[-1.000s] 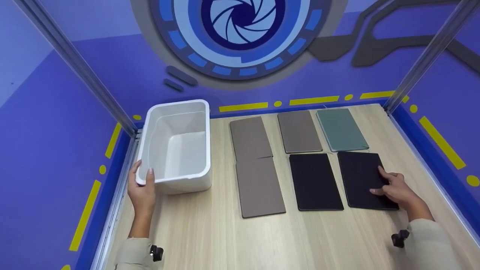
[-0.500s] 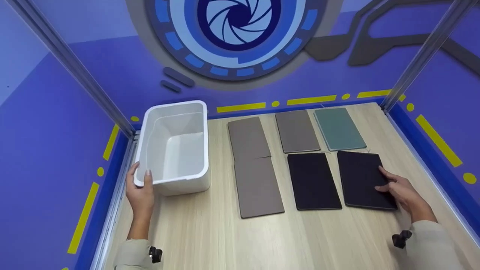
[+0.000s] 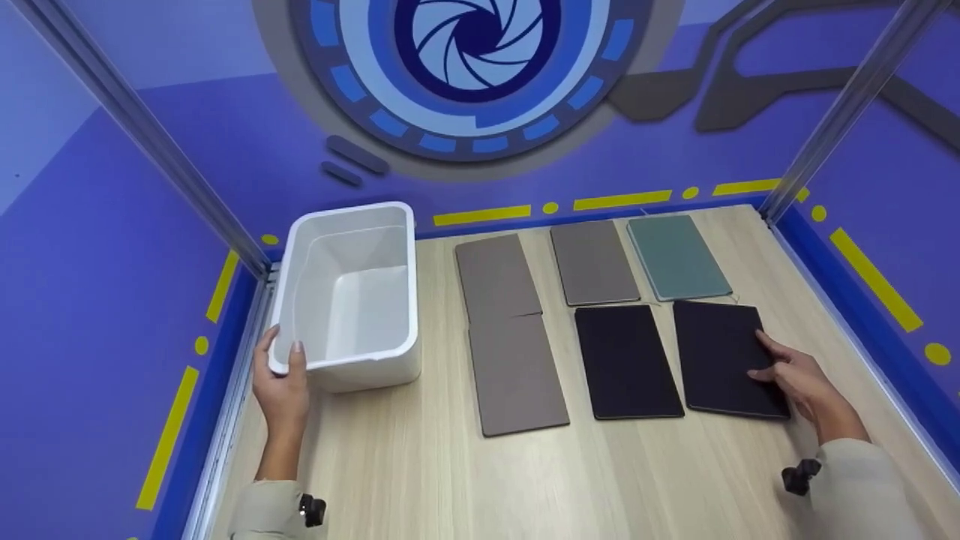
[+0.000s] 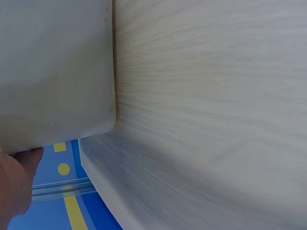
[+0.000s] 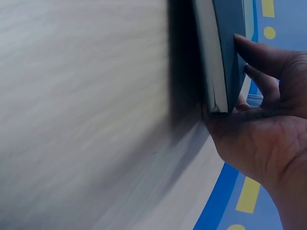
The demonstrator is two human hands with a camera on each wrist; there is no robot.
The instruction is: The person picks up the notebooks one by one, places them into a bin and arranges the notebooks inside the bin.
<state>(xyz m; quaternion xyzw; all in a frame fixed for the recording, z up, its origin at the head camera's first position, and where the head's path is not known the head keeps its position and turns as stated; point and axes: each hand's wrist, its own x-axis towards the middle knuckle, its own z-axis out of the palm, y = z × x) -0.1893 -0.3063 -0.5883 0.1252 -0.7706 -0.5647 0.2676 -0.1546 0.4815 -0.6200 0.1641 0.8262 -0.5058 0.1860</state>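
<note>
I log a white rectangular plastic bin at left hand, black rectangular notebook in right hand.

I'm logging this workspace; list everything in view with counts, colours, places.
Bin: 1, white, left side
Notebooks: 3, grey-brown, two left, one back middle
More notebooks: 2, black, front middle and right
Another notebook: 1, green, back right
Table: 1, pale wood, beneath these
Walls: 3, mainly blue-purple, around
Posts: 2, silver, back corners
Sleeves: 2, beige, both arms
Wrist cameras: 2, black, at sleeves
Left hand: 1, bare, holding bin's corner
Right hand: 1, bare, gripping black notebook
</note>
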